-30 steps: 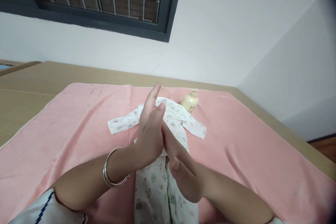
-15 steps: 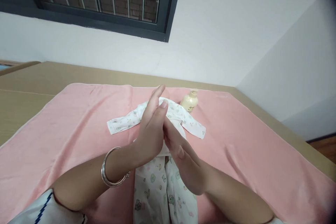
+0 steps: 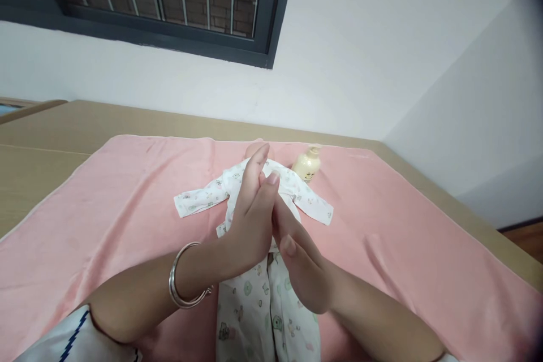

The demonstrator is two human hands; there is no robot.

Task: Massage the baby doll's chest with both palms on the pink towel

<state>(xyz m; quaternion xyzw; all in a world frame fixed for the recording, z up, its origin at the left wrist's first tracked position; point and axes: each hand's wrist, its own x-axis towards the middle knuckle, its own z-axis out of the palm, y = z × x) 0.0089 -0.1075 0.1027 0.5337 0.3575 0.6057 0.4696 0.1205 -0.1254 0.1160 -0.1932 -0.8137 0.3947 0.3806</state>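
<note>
Pink cloth covers much of the table, and a printed baby outfit lies flat on it. Above the outfit, the left hand and the right hand are pressed palm to palm, fingers straight. A cream pump bottle is just beside the outfit's sleeve.

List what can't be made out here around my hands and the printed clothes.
All in the head view:
- Space between the left hand and right hand: hidden by the hands themselves.
- Middle of the printed top: behind the hands.
- Lower ends of the printed trousers: cut off by the bottom edge.
- Markings on the bottle: too small.
</note>
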